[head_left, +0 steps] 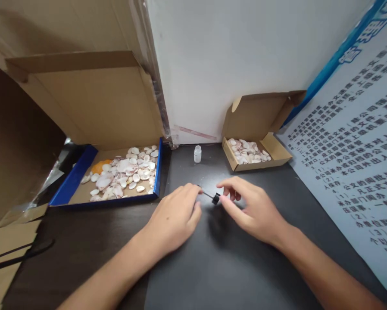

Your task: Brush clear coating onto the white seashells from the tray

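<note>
- A dark matt tabletop [213, 267] fills the lower part of the view; it runs back to a plain white wall [232, 56].
- On the right a large white poster printed with rows of black characters and a blue band [351, 142] leans against the wall.
- Brown cardboard sheets [15, 142] stand along the left side.
- Two open boxes sit on the table: one blue-edged cardboard tray with a raised lid [73, 181] at the left, one small plain brown cardboard box [279, 150] at the right back.
- Both hold many pale seashells, too many to count; the blue tray also has one orange piece [100, 166].
- One small clear bottle without a cap [197, 153] stands upright between the two boxes, near the wall.
- One small black cap with a thin stick [214, 197] lies between the two hands, in front of the bottle.
- The left hand [176, 217] rests palm down on the table, fingers curled, their tips at the thin end of the stick; whether they grip it cannot be told.
- The right hand [250, 211] is loosely open, thumb and forefinger tips just beside the black cap, nothing clearly held.
</note>
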A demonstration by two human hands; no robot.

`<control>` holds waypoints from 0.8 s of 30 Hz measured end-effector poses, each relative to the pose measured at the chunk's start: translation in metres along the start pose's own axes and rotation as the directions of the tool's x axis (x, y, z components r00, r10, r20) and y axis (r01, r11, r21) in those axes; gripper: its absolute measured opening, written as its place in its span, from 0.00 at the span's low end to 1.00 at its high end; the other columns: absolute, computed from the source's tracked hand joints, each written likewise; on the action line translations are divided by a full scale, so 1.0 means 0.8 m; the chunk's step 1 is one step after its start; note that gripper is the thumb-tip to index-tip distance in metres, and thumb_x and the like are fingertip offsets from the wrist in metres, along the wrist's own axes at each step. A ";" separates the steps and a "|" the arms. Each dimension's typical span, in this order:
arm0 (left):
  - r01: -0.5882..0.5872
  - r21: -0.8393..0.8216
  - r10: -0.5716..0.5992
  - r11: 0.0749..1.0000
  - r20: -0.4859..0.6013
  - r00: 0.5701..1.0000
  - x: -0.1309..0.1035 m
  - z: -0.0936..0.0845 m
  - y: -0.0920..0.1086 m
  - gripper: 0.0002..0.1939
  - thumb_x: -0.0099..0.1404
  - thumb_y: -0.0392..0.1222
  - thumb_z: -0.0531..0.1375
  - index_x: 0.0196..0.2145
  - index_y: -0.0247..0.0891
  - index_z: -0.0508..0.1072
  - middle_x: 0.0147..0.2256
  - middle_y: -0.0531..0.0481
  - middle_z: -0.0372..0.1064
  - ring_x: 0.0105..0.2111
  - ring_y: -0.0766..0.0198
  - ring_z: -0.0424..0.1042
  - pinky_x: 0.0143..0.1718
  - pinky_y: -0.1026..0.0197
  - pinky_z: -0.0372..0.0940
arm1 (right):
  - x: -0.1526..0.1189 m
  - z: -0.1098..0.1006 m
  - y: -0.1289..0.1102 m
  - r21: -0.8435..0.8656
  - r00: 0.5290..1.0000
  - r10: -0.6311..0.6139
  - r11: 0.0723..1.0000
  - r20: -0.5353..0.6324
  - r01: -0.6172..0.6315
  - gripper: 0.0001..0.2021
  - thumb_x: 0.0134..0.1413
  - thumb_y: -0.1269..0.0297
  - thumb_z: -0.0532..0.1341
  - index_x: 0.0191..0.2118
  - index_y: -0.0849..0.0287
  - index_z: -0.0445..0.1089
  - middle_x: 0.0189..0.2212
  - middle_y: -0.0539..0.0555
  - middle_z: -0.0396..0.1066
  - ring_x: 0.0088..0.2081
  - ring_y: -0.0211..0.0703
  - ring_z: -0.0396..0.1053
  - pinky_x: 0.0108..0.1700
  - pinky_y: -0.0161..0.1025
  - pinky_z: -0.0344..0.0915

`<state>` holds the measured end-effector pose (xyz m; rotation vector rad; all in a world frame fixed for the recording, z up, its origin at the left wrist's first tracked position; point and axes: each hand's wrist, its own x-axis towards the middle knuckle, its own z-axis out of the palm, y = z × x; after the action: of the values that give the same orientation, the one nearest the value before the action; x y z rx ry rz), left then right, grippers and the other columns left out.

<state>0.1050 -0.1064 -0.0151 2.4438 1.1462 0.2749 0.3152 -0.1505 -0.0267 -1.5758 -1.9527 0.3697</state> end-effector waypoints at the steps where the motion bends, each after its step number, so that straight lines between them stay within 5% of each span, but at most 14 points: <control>1: 0.001 0.044 -0.002 0.999 0.017 1.000 0.011 0.005 -0.003 0.12 0.69 0.40 0.49 0.47 0.39 0.66 0.41 0.46 0.68 0.43 0.56 0.69 0.45 0.53 0.65 | 0.002 0.003 -0.001 -0.015 0.999 -0.001 1.000 0.034 0.001 0.09 0.59 0.64 0.60 0.45 0.57 0.69 0.36 0.52 0.72 0.34 0.41 0.71 0.35 0.36 0.67; 9: 0.059 0.137 -0.064 0.989 0.032 0.997 0.035 0.021 -0.024 0.08 0.68 0.38 0.48 0.43 0.38 0.63 0.41 0.45 0.65 0.38 0.56 0.69 0.40 0.54 0.65 | 0.005 0.040 0.010 -0.138 0.988 0.034 0.990 0.153 -0.012 0.09 0.60 0.65 0.56 0.45 0.56 0.67 0.39 0.55 0.71 0.40 0.48 0.71 0.40 0.42 0.66; 18: 0.126 0.116 -0.126 0.985 -0.009 0.992 0.042 0.026 -0.022 0.06 0.63 0.38 0.53 0.39 0.40 0.64 0.41 0.47 0.67 0.38 0.58 0.71 0.37 0.58 0.65 | 0.004 0.027 0.010 0.038 0.993 0.083 0.996 0.087 -0.087 0.10 0.61 0.67 0.52 0.43 0.56 0.69 0.34 0.52 0.69 0.31 0.41 0.69 0.34 0.38 0.65; 24: 0.065 0.172 -0.059 0.983 -0.041 0.997 0.043 0.027 -0.025 0.06 0.64 0.39 0.51 0.37 0.39 0.66 0.39 0.46 0.69 0.37 0.58 0.71 0.36 0.59 0.65 | 0.005 0.028 0.014 0.090 0.993 0.075 0.992 0.095 -0.084 0.10 0.63 0.65 0.51 0.43 0.56 0.70 0.31 0.52 0.67 0.30 0.41 0.67 0.32 0.37 0.63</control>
<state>0.1210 -0.0753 -0.0436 2.5558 1.3090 0.2087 0.3099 -0.1409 -0.0492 -1.6050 -1.9151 0.5674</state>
